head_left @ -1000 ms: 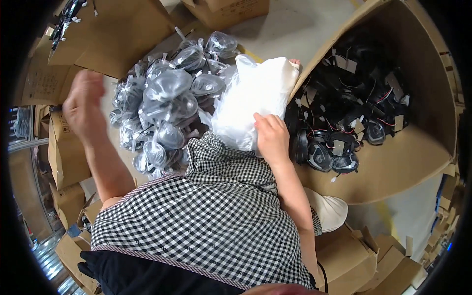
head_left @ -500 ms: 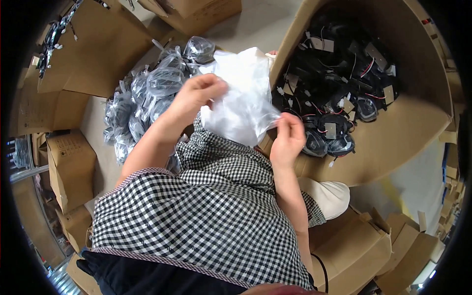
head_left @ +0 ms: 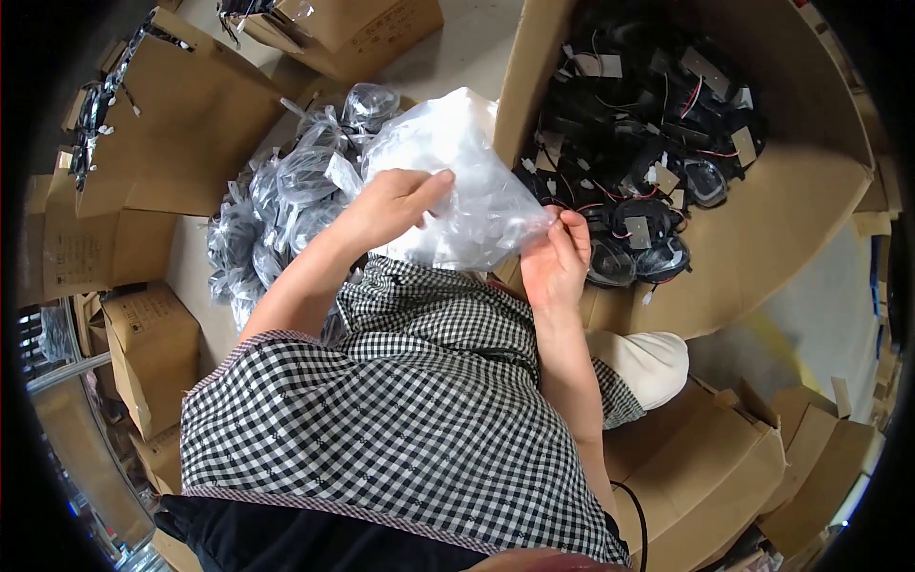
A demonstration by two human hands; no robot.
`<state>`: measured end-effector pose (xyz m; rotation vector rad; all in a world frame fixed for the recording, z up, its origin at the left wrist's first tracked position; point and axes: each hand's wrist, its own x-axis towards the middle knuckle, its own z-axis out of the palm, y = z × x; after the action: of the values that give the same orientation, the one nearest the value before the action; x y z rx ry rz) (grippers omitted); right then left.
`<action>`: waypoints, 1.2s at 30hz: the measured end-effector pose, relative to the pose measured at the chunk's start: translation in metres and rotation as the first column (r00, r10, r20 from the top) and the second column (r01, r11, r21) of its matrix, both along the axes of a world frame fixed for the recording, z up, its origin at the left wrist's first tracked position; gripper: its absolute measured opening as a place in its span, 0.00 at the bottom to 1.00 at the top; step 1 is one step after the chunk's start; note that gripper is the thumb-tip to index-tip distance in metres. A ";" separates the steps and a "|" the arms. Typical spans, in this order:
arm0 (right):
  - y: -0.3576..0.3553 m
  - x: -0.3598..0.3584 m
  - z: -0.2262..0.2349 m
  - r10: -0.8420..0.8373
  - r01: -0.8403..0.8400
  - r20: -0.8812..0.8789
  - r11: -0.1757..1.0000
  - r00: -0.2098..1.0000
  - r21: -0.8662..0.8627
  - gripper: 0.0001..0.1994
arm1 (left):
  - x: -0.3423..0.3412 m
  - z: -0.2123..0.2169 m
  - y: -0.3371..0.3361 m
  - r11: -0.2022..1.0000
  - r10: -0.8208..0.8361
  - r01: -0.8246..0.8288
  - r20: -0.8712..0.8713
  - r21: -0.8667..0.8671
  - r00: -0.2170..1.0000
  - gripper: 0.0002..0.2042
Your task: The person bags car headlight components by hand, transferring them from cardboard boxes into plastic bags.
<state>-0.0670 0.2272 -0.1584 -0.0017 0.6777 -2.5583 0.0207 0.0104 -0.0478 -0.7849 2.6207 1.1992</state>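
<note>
You are sitting with a clear plastic bag (head_left: 491, 214) spread over your lap, between a heap of wrapped parts and a big open box. Your right hand (head_left: 556, 262) is pinching the bag at its right-hand corner, thumb and fingers closing on the film. Your left hand (head_left: 393, 202) is lying across the bag's left part, thumb stretching over the top; its other fingers are partly hiding, so you cannot tell from here whether they are clamping the film. Whiter plastic (head_left: 469, 110) is showing at the bag's far edge, next to the box wall.

To your left, the wrapped parts (head_left: 310, 176) are piling up in clear bags, dark shapes showing through. To your right, the big open box (head_left: 753, 257) is holding black parts (head_left: 634, 133) with thin wires and white plugs, several carrying tan patches. Your black-and-white checked apron (head_left: 400, 410) is covering your front and thighs, below the bag.

Farther left, a brown carton (head_left: 214, 110) is standing with dark wires (head_left: 95, 119) hanging at its edge. At lower right, another carton (head_left: 701, 467) is sitting near a black cable (head_left: 641, 524).
</note>
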 end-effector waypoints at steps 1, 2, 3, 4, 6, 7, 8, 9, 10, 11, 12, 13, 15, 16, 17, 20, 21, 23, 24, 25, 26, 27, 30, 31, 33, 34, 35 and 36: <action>0.005 0.001 0.014 0.011 -0.018 -0.069 0.995 0.998 -0.100 0.11 | -0.006 -0.011 0.003 0.983 0.026 -0.036 0.057 0.181 0.998 0.18; 0.011 0.001 0.031 0.013 -0.040 -0.138 0.980 0.990 -0.195 0.11 | -0.010 -0.017 0.006 0.932 0.039 -0.080 0.121 0.354 0.992 0.20; 0.020 -0.001 0.054 -0.065 0.018 -0.227 0.979 0.972 -0.202 0.11 | -0.010 -0.015 0.012 0.930 0.026 -0.069 0.123 0.360 0.992 0.20; 0.033 -0.005 0.074 -0.126 0.071 -0.343 0.983 0.931 -0.168 0.10 | -0.008 -0.007 0.021 0.899 0.060 -0.033 -0.049 0.436 0.997 0.21; 0.054 -0.013 0.088 -0.185 0.140 -0.464 0.982 0.866 -0.129 0.10 | -0.008 -0.007 0.023 0.795 0.062 0.045 -0.154 0.605 0.986 0.22; 0.063 -0.017 0.089 -0.148 0.130 -0.620 0.989 0.771 -0.075 0.11 | -0.015 -0.003 0.029 0.789 0.040 0.065 -0.158 0.611 0.987 0.22; 0.069 -0.019 0.091 -0.093 0.124 -0.753 0.992 0.652 -0.016 0.13 | -0.022 0.006 0.038 0.702 0.100 0.021 -0.128 0.712 0.987 0.20; 0.075 -0.017 0.089 -0.099 0.140 -0.756 0.990 0.647 -0.010 0.13 | -0.031 0.010 0.048 0.600 0.155 -0.023 -0.088 0.799 0.984 0.18; 0.079 -0.012 0.084 0.044 0.055 -0.739 0.993 0.672 0.109 0.16 | -0.036 -0.004 0.060 0.395 0.315 -0.008 -0.127 0.919 0.941 0.12; 0.083 -0.005 0.081 0.179 -0.019 -0.702 0.973 0.689 0.228 0.19 | -0.044 -0.001 0.071 0.389 0.300 0.001 -0.127 0.921 0.945 0.12; 0.082 0.004 0.078 0.175 -0.078 -0.497 0.975 0.850 0.210 0.26 | -0.051 0.004 0.082 0.354 0.285 0.022 -0.131 0.935 0.950 0.10; 0.076 0.011 0.079 0.159 -0.057 -0.498 0.975 0.853 0.214 0.26 | -0.056 0.007 0.092 0.320 0.265 0.044 -0.134 0.946 0.955 0.09; 0.066 0.024 0.079 0.009 0.170 -0.398 0.896 0.917 0.411 0.26 | -0.053 -0.001 0.108 0.381 0.106 0.125 -0.178 0.916 0.978 0.10; 0.066 0.029 0.072 0.030 0.211 -0.423 0.834 0.905 0.510 0.28 | -0.050 -0.005 0.115 0.432 -0.044 0.211 -0.213 0.877 0.976 0.11; 0.070 0.031 0.068 0.017 0.222 -0.421 0.829 0.907 0.513 0.28 | -0.048 -0.007 0.122 0.426 -0.058 0.215 -0.211 0.879 0.976 0.11; 0.086 0.029 0.051 -0.057 0.212 -0.303 0.835 0.951 0.508 0.17 | -0.049 -0.005 0.134 0.253 0.204 0.012 -0.065 0.967 0.977 0.09; 0.093 0.029 0.047 -0.031 0.201 -0.311 0.824 0.950 0.530 0.17 | -0.052 -0.006 0.133 0.252 0.192 0.014 -0.064 0.968 0.979 0.09; 0.095 0.030 0.049 0.077 0.200 -0.434 0.806 0.897 0.557 0.16 | -0.053 -0.014 0.125 0.313 0.035 0.150 -0.170 0.938 0.985 0.10; 0.098 0.029 0.052 0.184 0.146 -0.451 0.784 0.874 0.603 0.15 | -0.051 -0.019 0.124 0.312 0.029 0.150 -0.167 0.938 0.986 0.10; 0.099 0.030 0.050 0.177 0.151 -0.449 0.783 0.876 0.604 0.15 | -0.048 -0.025 0.125 0.342 0.009 0.108 -0.118 0.934 0.993 0.12; 0.099 0.031 0.047 0.142 0.154 -0.409 0.778 0.901 0.610 0.15 | -0.044 -0.030 0.126 0.373 -0.010 0.068 -0.069 0.925 0.998 0.13; 0.100 0.031 0.045 0.107 0.156 -0.369 0.773 0.923 0.615 0.15 | -0.040 -0.032 0.125 0.404 -0.026 0.029 -0.020 0.914 0.999 0.14; 0.115 0.018 0.040 0.019 0.302 -0.354 0.482 0.935 0.823 0.13 | -0.032 -0.039 0.101 0.088 0.139 -0.015 0.003 0.996 0.990 0.12; 0.127 0.014 0.036 0.031 0.339 -0.349 0.173 0.937 0.925 0.13 | -0.032 -0.044 0.087 -0.200 0.171 -0.189 0.224 0.961 0.959 0.13; 0.160 0.009 0.009 -0.024 0.402 -0.406 -0.096 0.914 0.911 0.12 | -0.035 -0.030 0.059 -0.412 0.332 0.044 0.105 0.910 0.937 0.09; 0.180 0.010 -0.010 0.006 0.267 -0.267 -0.049 0.964 0.962 0.13 | -0.040 -0.013 0.060 -0.197 0.422 0.065 0.025 0.978 0.906 0.09; 0.173 0.012 0.000 0.007 0.266 -0.266 -0.045 0.964 0.963 0.13 | -0.042 0.000 0.060 0.037 0.504 0.070 -0.079 0.997 0.860 0.10; 0.166 0.017 0.010 0.244 0.184 -0.149 -0.130 0.958 0.974 0.16 | -0.043 -0.002 0.052 0.040 0.504 0.068 -0.079 0.997 0.860 0.10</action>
<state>-0.0503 0.3934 -0.1483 0.1279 2.5903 -1.1851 -0.0226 0.0620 -0.0499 -0.5783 0.9784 2.9693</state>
